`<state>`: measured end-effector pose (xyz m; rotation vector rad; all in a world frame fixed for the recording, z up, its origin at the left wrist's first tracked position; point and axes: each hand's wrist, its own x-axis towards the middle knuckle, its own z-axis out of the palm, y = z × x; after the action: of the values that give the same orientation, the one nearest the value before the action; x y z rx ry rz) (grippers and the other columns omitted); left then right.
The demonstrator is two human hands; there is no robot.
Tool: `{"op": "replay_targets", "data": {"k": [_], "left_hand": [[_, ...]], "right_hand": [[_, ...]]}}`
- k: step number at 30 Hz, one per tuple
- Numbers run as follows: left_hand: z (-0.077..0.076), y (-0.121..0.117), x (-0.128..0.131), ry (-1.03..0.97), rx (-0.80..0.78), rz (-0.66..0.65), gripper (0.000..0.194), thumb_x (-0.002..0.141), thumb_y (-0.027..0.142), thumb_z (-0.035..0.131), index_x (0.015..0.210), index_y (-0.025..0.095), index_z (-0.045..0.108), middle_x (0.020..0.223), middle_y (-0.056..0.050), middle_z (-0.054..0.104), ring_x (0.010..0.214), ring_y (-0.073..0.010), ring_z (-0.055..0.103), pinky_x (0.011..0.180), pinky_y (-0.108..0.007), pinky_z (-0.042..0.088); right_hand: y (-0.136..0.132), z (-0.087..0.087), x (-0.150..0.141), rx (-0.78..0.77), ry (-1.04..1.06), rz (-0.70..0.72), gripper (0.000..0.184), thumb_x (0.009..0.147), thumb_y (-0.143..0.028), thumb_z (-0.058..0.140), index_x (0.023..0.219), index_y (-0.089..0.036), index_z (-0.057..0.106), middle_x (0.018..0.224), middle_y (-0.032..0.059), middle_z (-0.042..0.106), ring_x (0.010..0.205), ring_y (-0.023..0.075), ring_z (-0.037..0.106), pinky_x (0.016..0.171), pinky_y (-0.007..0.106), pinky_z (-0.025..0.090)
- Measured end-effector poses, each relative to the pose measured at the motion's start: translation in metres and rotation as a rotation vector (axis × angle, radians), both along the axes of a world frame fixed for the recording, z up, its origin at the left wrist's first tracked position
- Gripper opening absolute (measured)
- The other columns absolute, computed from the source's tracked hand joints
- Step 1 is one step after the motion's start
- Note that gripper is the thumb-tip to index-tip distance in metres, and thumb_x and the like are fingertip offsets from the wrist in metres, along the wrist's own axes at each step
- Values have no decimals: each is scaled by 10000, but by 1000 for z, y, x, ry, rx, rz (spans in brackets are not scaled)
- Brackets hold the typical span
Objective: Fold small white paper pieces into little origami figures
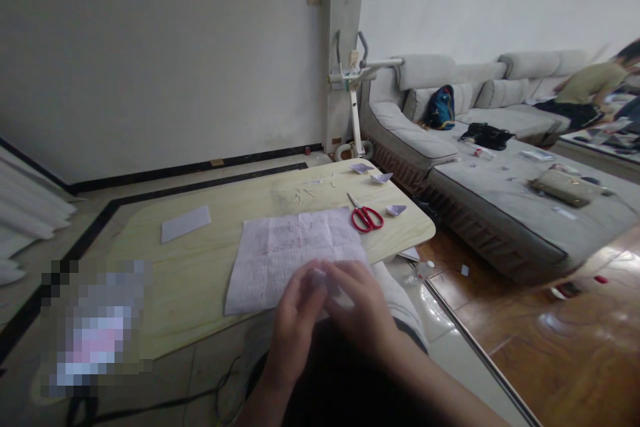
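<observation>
Small white paper (344,297) is up in front of the person's body, between the two hands. The left hand (297,300) and the right hand (364,310) both have their fingers closed on it, but it is too blurry to see its shape. Just past them, a big creased sheet (280,260) with writing lies on the wooden table (175,287). Next come red scissors (367,219), a bit open, near three little folded papers (396,211). Farther off is a gray couch (500,207).
</observation>
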<state>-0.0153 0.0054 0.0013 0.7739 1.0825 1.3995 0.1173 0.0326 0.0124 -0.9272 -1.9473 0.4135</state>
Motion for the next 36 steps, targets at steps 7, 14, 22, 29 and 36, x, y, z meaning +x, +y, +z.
{"op": "replay_targets", "data": {"k": [7, 14, 22, 29, 36], "left_hand": [[4, -6, -4, 166, 218, 134, 348, 958, 399, 542, 1269, 242, 535, 1301, -99, 658, 1176, -265, 633, 986, -430, 517], [-15, -11, -8, 687, 599, 160, 389, 989, 241, 474, 1377, 231, 440, 1430, -134, 546, 1322, -253, 510, 1041, -441, 482], [-16, -10, -23, 1033, 553, 161, 435, 902, 204, 553, 1332, 155, 507, 1212, -146, 702, 1080, -262, 693, 871, -374, 599], [-2, -8, -26, 1142, 605, 125, 426, 872, 165, 562, 1298, 170, 549, 1191, -113, 723, 1056, -244, 707, 869, -339, 602], [0, -9, -25, 1143, 585, 128, 364, 832, 154, 586, 1191, 205, 627, 1062, -79, 775, 932, -245, 751, 806, -341, 628]], "right_hand": [[-12, 17, 9, -219, 253, 58, 407, 851, -208, 652, 1252, -218, 578, 1063, 81, 644, 930, 215, 623, 837, 359, 537], [-16, 22, 4, -405, 309, 141, 148, 870, -183, 581, 999, -193, 652, 879, 36, 708, 755, 159, 656, 686, 259, 558], [-10, 15, 9, -53, 184, 76, 451, 781, -48, 565, 1204, -199, 597, 996, 80, 665, 855, 189, 634, 753, 297, 551], [-10, 13, 13, -10, 113, 102, 510, 770, -38, 568, 1254, -197, 553, 1063, 103, 630, 934, 214, 624, 799, 327, 555], [-8, 11, 14, -1, 57, 185, 593, 786, -86, 585, 1360, -204, 488, 1160, 129, 616, 1014, 238, 624, 837, 354, 568]]}}
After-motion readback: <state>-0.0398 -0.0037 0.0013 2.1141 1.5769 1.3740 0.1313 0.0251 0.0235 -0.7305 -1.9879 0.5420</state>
